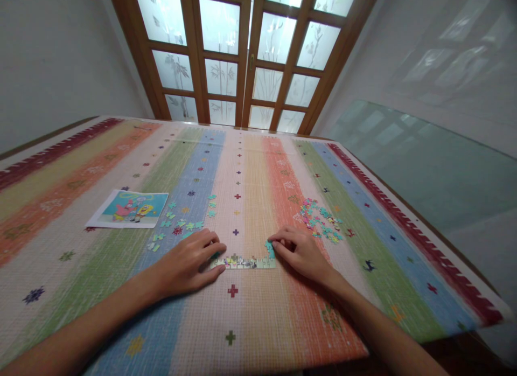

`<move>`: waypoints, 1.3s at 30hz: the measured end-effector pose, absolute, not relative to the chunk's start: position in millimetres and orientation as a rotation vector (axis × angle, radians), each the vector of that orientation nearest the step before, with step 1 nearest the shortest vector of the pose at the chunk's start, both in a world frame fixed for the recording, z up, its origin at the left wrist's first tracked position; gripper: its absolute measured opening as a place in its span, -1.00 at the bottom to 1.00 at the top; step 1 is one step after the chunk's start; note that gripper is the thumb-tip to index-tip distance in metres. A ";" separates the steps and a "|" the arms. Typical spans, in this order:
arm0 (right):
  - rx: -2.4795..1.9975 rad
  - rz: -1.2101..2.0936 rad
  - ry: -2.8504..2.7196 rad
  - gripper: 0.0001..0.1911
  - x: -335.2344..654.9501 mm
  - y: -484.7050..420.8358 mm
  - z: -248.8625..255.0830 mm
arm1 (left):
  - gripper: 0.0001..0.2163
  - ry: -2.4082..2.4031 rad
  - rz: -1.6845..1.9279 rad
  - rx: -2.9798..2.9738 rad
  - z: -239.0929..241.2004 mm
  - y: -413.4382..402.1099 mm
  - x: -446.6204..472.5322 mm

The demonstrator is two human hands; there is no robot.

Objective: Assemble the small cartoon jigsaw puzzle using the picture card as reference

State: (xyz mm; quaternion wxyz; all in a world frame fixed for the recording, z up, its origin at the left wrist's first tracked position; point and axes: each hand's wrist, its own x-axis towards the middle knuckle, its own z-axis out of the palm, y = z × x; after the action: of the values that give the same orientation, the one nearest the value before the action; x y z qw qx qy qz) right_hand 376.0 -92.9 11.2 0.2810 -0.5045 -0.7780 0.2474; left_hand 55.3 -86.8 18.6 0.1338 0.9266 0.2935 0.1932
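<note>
A joined row of jigsaw puzzle pieces (250, 263) lies flat on the table in front of me. My left hand (197, 258) is at its left end, thumb below and fingers above, holding that edge; the fingers partly cover the pieces there. At the right end, my right hand (298, 252) has its thumb and fingertips closed on a teal jigsaw piece (269, 249), which stands upward from the row's right corner. Whether that piece is fully locked in, I cannot tell.
Loose teal pieces (166, 223) are scattered beyond my left hand. A mixed pile of pieces (321, 220) lies beyond my right hand. Left of them is a printed cartoon picture (133, 209). A striped cloth (258, 311) covers the table; wooden glazed doors (243, 58) stand behind.
</note>
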 end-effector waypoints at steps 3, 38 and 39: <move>-1.371 0.669 -2.096 -0.81 375.4 -93.2 12.6 | -0.81 0.856 0.570 2.682 19.1 -87.3 55.3; -1.374 0.682 -2.101 -0.83 377.6 -93.2 12.3 | -0.80 0.857 0.583 2.656 19.9 -87.6 55.0; -1.376 0.690 -2.096 -0.84 378.2 -93.2 12.5 | -0.80 0.854 0.580 2.658 19.9 -87.7 54.9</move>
State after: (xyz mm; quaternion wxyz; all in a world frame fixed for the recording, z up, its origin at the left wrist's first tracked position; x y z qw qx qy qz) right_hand 378.2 -93.2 12.5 0.2674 -0.5099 -0.7767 0.2556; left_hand 54.9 -87.7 19.9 0.1443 0.9224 0.2964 0.2013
